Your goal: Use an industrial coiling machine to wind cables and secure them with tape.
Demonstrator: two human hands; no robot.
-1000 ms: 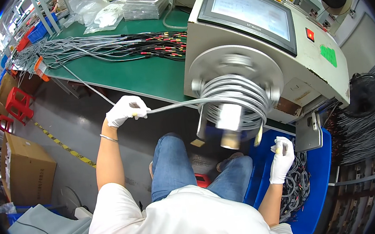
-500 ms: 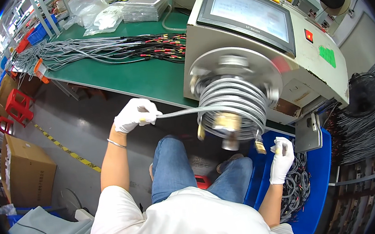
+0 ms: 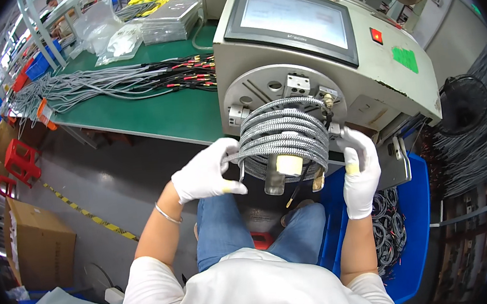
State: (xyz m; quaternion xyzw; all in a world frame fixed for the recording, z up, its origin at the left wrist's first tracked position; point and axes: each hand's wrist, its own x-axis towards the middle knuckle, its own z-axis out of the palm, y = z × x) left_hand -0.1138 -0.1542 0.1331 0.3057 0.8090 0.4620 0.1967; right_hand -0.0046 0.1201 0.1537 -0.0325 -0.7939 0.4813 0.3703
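A coil of grey braided cable (image 3: pixel 282 132) is wound round the posts of a metal winding head (image 3: pixel 255 86), in front of the machine. At the coil's left edge is my white-gloved left hand (image 3: pixel 207 172), thumb and fingers spread apart around that side. My right hand (image 3: pixel 361 173), also gloved, is cupped at the coil's right side with its thumb and fingers apart. A black cable end with a gold-coloured tip (image 3: pixel 295 192) hangs below the coil. Yellowish padding (image 3: pixel 289 165) covers one post near the front.
The beige machine carries a screen (image 3: pixel 292 18) and a red switch (image 3: pixel 376 35). A blue bin (image 3: pixel 419 240) with several coiled cables stands at right. Grey cables with black ends (image 3: pixel 113 82) lie along the green bench (image 3: pixel 134 114). A cardboard box (image 3: pixel 41 242) sits at left.
The winding head has gone from spinning blur to standing still. My left hand has moved right from the stretched cable to the coil; my right hand has risen to the coil's other side and opened.
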